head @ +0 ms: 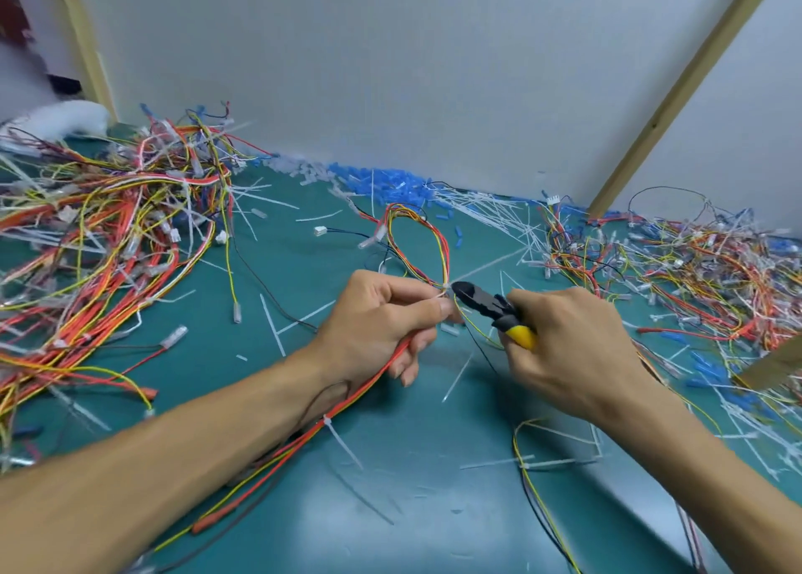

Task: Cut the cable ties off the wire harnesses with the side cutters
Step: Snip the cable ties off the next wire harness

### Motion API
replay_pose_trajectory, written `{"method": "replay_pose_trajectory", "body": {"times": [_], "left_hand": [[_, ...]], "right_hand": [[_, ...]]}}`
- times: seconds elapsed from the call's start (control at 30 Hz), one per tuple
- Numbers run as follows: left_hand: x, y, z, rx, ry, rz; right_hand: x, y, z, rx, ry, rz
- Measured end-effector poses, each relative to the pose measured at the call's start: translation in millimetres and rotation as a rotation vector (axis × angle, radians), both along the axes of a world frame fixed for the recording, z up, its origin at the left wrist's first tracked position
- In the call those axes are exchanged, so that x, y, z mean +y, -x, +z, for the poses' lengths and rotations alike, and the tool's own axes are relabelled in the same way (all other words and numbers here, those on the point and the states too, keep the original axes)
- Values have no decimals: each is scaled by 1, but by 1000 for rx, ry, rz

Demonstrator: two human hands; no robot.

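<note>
Over the middle of the green mat (390,508), the two hands meet. The left hand (382,317) comes in from the lower left, forearm low across the mat, knuckles up. Its fingers are curled round a wire harness (419,235), thumb and forefinger pinching it just where the red, yellow and orange wires gather. Beyond the pinch the harness rises in a loop. Below the palm its red wires trail back along the forearm, with a second white tie (328,421) strapped round them near the wrist.

The right hand (573,348) reaches in from the lower right, back of the hand to the camera, fingers wrapped tight round the yellow handles of the side cutters (477,298). The cutters' black nose points left, right up against the cable tie (446,287), a small white knot at the left fingertips. Whether the blades are round it, can't tell.

On the left lies a heap of tangled wires (108,235), and on the right another heap (694,270). Blue sleeves (382,183) litter the far edge by the wall.
</note>
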State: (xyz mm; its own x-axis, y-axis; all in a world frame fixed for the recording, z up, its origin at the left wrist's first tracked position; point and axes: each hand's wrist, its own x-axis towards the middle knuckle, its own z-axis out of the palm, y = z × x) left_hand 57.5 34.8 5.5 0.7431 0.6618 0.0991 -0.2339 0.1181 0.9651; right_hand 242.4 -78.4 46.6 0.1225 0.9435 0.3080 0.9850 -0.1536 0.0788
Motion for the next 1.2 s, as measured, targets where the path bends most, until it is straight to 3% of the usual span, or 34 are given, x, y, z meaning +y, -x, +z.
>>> {"method": "replay_pose_trajectory", "body": {"times": [0.53, 1.2], "left_hand": [[33, 10, 12, -170, 53, 338], [37, 6, -2, -41, -4, 415]], "right_hand": [[93, 8, 30, -3, -95, 269], [123, -21, 6, -8, -58, 387]]}}
